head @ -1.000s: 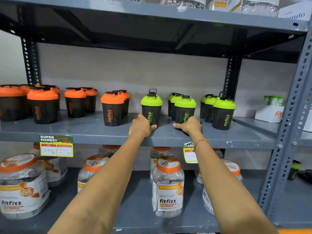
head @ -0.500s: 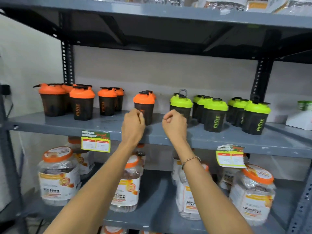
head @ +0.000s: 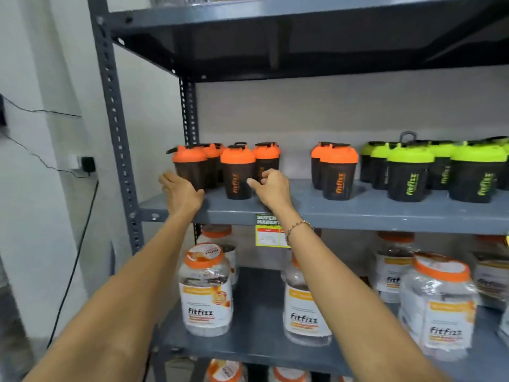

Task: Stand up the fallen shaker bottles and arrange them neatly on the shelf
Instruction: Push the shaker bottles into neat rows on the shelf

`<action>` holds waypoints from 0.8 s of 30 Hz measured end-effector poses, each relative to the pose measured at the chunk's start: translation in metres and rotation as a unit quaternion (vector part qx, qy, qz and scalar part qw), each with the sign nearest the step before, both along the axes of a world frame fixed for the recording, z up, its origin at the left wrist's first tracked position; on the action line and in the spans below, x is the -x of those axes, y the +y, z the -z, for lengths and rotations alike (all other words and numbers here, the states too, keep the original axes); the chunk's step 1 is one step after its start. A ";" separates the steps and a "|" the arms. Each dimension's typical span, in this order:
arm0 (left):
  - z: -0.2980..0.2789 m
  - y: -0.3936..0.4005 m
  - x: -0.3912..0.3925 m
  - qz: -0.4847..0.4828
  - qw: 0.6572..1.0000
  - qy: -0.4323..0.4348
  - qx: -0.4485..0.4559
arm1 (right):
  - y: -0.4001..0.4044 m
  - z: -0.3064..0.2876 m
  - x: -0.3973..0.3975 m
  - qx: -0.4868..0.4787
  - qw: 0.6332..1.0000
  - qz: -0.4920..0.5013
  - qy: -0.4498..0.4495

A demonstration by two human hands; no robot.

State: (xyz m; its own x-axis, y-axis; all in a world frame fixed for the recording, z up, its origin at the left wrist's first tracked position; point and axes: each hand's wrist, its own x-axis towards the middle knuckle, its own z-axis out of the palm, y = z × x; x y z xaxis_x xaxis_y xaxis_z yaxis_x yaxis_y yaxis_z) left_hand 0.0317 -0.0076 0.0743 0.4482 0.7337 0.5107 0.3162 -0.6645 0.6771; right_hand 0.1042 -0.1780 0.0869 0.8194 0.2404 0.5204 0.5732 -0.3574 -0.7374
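A bare gap on the shelf (head: pixel 358 213) separates two orange-lidded shaker groups (head: pixel 237 172) (head: pixel 337 172), while green-lidded shakers (head: pixel 413 172) crowd its right end.

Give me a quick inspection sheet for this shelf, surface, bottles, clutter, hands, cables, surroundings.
Surface: grey metal shelf, price tag on its front edge.
Job's things: orange-lid shakers and green-lid shakers, all upright; none seen fallen.
Clutter: nothing seen.
Hands: left hand open by the leftmost shaker; right hand curled beside the front shaker, grip unclear.
Cables: black cable from a wall plug.
Surroundings: Fitfizz jars on the shelf below.
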 end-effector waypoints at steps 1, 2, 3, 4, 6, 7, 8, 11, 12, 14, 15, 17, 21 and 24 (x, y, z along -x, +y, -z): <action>-0.001 0.008 -0.002 0.018 1.000 0.002 0.022 | 0.009 -0.001 0.000 0.003 1.000 0.011 -0.002; -0.003 0.014 -0.004 0.032 0.999 -0.002 0.042 | 0.018 -0.002 0.000 0.018 1.000 0.018 0.001; -0.005 0.020 -0.007 0.042 0.997 -0.009 0.063 | 0.026 -0.003 0.002 0.042 0.999 0.023 0.007; -0.007 0.025 -0.011 0.049 0.995 -0.016 0.084 | 0.034 -0.003 0.003 0.073 0.997 0.027 0.012; -0.010 0.036 -0.017 0.060 0.991 -0.020 0.116 | 0.047 -0.001 0.004 0.112 0.992 0.048 0.023; -0.010 0.040 -0.020 0.067 0.990 -0.013 0.123 | 0.052 0.000 0.004 0.112 0.991 0.060 0.033; -0.010 0.043 -0.022 0.073 0.989 -0.008 0.125 | 0.056 0.002 0.004 0.105 0.991 0.072 0.042; -0.006 0.048 -0.028 0.075 0.990 0.011 0.115 | 0.063 0.005 0.002 0.083 0.989 0.101 0.063; -0.005 0.048 -0.029 0.070 0.991 0.019 0.109 | 0.063 0.005 0.002 0.078 0.988 0.110 0.071; -0.004 0.049 -0.031 0.060 0.992 0.026 0.103 | 0.065 0.004 0.003 0.081 0.986 0.122 0.081; -0.004 0.049 -0.032 0.058 0.992 0.028 0.105 | 0.066 0.003 0.003 0.084 0.985 0.125 0.084; -0.004 0.049 -0.033 0.054 0.992 0.028 0.109 | 0.069 0.002 0.005 0.092 0.983 0.128 0.092; -0.003 0.048 -0.033 0.041 0.994 0.032 0.101 | 0.074 0.000 0.005 0.098 0.982 0.135 0.094; -0.001 0.048 -0.030 0.038 0.995 0.044 0.079 | 0.067 0.000 0.003 0.092 0.982 0.128 0.100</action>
